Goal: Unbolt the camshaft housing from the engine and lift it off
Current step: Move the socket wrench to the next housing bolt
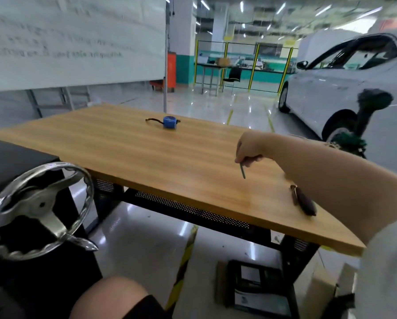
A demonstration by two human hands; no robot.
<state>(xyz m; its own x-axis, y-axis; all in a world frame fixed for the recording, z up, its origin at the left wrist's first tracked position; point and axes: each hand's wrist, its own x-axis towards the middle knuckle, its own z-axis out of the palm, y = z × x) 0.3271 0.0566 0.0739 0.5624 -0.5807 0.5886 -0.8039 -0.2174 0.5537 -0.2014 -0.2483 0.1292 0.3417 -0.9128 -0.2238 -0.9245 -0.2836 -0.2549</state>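
My right hand [250, 148] reaches out over the wooden table [169, 157] and pinches a thin grey bolt [242, 171], which hangs point down just above the tabletop. My left hand is out of view. No engine or camshaft housing shows in this view. At the far left stands a black engine stand [20, 162] with a chrome handwheel [38, 210].
A blue tape measure [169, 122] lies at the table's far side. A dark key fob [304, 201] lies near the right front edge. A green power tool [363, 116] sits beyond the table's right end. A white car [331, 88] is parked behind. A box [255, 284] lies on the floor.
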